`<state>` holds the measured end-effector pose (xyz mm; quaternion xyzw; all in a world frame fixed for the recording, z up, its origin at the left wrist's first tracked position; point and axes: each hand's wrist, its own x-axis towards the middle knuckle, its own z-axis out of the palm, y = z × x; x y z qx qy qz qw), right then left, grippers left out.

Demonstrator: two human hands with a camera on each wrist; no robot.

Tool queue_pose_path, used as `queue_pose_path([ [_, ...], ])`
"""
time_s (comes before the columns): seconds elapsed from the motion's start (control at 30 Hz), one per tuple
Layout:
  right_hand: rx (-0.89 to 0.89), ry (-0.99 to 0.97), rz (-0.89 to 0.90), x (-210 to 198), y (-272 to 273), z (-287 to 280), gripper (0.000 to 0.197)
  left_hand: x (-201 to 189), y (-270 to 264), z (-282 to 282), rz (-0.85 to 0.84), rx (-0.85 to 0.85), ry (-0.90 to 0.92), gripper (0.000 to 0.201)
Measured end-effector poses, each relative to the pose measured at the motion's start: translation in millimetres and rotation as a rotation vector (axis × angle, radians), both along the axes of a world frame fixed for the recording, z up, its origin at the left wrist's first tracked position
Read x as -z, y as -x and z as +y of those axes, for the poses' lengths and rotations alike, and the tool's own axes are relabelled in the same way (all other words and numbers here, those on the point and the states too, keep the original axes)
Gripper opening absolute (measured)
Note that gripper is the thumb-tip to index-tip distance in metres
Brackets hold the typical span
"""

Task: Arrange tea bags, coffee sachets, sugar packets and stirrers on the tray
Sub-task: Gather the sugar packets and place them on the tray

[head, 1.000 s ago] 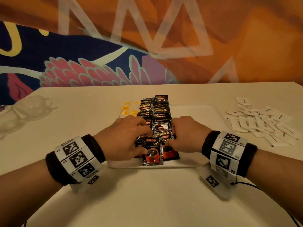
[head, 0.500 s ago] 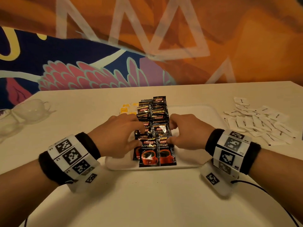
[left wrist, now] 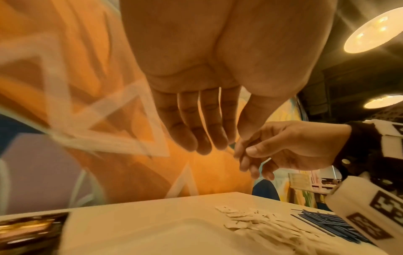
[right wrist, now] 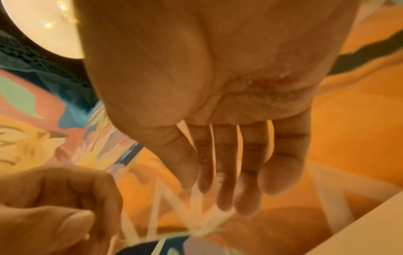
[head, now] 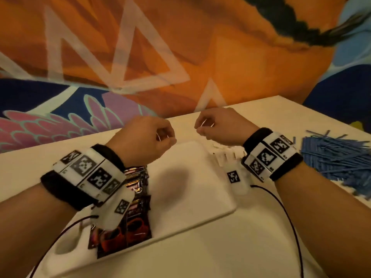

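Note:
Both hands hang in the air above the white tray (head: 192,199), empty, with fingers loosely curled. My left hand (head: 168,137) is over the tray's far left part and my right hand (head: 200,127) is past its far right corner. Black coffee sachets (head: 138,217) lie in overlapping rows on the left of the tray, partly hidden by my left wrist. White sugar packets (head: 225,156) lie on the table right of the tray, under my right wrist. Blue stirrers (head: 331,157) are piled farther right. The left wrist view shows the left fingers (left wrist: 196,138) relaxed, with the right hand (left wrist: 283,148) beside them.
The cream table (head: 200,253) meets a painted orange and blue wall (head: 220,57) along its far edge. Thin black cables (head: 289,221) trail from both wristbands across the table. The right half of the tray holds nothing.
Both hands have let go of the coffee sachets and risen off the tray. The head view has swung right, bringing the stirrers into sight and losing the glass cups at left.

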<state>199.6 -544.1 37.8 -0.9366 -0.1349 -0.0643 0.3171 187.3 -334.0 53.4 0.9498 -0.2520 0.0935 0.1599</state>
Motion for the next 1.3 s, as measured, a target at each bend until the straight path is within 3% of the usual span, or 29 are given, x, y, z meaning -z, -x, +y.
queue_pose_path([
  [0.17, 0.099, -0.042, 0.048, 0.2, -22.0, -63.3, 0.012, 9.5, -49.1, -91.6, 0.160, 0.062, -0.201, 0.028],
  [0.33, 0.149, -0.109, 0.082, 11.9, -36.0, -103.7, 0.014, 39.7, -76.0, -165.7, 0.267, 0.110, -0.505, 0.061],
  [0.5, 0.192, -0.139, 0.070, 20.5, -48.9, -128.6, 0.017, 66.1, -93.2, -196.5, 0.477, 0.081, -0.580, 0.099],
  [0.73, 0.251, -0.384, 0.161, 48.8, -59.4, -144.5, 0.016, 67.0, -101.2, -205.6, 0.432, 0.051, -0.507, 0.068],
  [0.9, 0.272, -0.368, 0.242, 57.0, -63.2, -148.1, 0.011, 63.8, -104.8, -196.5, 0.435, 0.043, -0.420, 0.046],
  [1.07, 0.174, -0.264, 0.369, 53.5, -63.1, -144.0, 0.047, 47.6, -107.7, -178.0, 0.416, 0.099, -0.176, 0.017],
  [1.3, -0.045, -0.617, 0.615, 45.1, -63.8, -126.8, 0.065, 20.6, -97.8, -161.0, 0.419, 0.216, 0.098, 0.019],
])
